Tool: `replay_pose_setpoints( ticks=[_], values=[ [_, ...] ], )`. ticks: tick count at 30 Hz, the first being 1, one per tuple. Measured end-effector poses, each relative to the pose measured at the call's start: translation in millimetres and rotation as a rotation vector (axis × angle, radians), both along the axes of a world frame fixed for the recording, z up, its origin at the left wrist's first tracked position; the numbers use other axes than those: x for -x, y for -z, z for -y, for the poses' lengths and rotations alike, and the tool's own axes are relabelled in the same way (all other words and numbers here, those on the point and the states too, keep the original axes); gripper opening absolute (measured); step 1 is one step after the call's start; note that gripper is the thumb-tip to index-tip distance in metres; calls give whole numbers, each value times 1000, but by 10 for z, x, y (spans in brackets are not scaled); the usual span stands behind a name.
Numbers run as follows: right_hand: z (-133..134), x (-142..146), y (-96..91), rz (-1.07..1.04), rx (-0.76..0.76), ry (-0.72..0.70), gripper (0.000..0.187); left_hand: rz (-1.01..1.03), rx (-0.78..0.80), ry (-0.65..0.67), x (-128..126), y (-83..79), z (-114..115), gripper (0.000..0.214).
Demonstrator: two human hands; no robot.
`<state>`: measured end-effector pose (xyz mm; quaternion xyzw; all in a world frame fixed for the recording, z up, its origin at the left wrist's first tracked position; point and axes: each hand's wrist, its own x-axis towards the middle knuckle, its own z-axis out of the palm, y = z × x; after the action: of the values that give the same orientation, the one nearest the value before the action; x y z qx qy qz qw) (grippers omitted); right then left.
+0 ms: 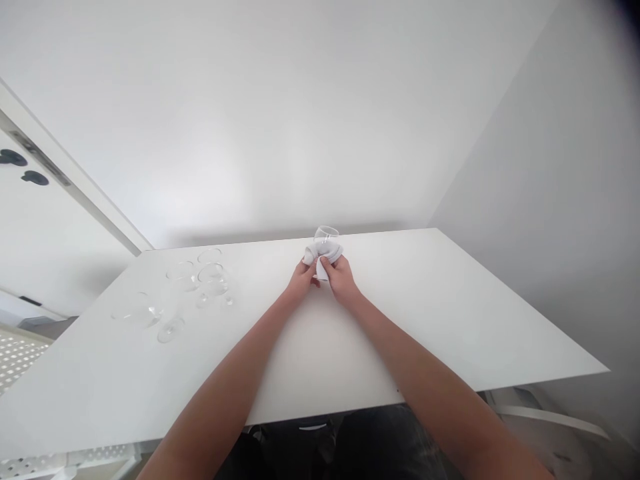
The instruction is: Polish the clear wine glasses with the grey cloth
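Both my arms reach forward over a white table (430, 313). My left hand (302, 279) and my right hand (341, 275) are closed together around a clear wine glass (327, 236) wrapped in a white cloth (324, 254). The rim of the glass sticks up above the cloth, tilted a little. My fingers pinch the cloth against the glass; its stem is hidden by my hands.
Several clear wine glasses (213, 277) stand on the left part of the table, one of them (137, 312) nearer the left edge. White walls close in behind and on the right. A white perforated surface (20, 350) shows at the lower left.
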<state>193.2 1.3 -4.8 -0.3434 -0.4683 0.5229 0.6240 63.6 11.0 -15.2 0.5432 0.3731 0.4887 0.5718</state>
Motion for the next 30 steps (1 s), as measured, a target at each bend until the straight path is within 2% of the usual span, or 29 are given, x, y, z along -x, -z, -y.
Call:
replay_pose_setpoints(
  ticks=[3, 5, 8, 10, 12, 14, 17, 19, 20, 21, 24, 26, 28, 30],
  values=[
    [-41, -64, -13, -112, 32, -17, 43, -2, -65, 23, 18, -21, 18, 48],
    [-43, -91, -31, -178, 116, -74, 37, 92, -101, 26, 54, -45, 20, 48],
    [5, -109, -75, -211, 232, -300, 33, 305, -93, 38, 113, -104, 16, 55],
    [57, -108, -108, -183, 253, -492, 37, 394, -54, 71, 140, -152, 17, 60],
    [100, -90, -127, -121, 239, -577, 38, 412, -27, 88, 150, -191, 24, 63],
    [119, -56, -121, -14, 179, -478, 38, 391, -39, 57, 148, -207, 30, 62],
    [106, 9, -80, 222, 58, -115, 34, 359, -93, -39, 142, -187, 23, 55],
    [97, 36, -66, 290, 44, 22, 29, 351, -107, -74, 147, -162, 10, 53],
    [98, 39, -71, 261, 72, -2, 27, 352, -99, -75, 153, -151, 3, 53],
    [103, 34, -83, 191, 113, -84, 27, 361, -84, -64, 159, -145, -3, 55],
    [125, -6, -132, -94, 234, -451, 30, 413, -34, 21, 176, -153, -5, 59],
    [126, -23, -141, -152, 245, -557, 32, 440, -23, 70, 181, -171, 2, 61],
    [112, -10, -115, -39, 195, -440, 32, 439, -19, 78, 183, -182, 7, 62],
    [92, 21, -76, 133, 123, -186, 32, 417, -24, 32, 186, -178, 4, 62]
  ],
)
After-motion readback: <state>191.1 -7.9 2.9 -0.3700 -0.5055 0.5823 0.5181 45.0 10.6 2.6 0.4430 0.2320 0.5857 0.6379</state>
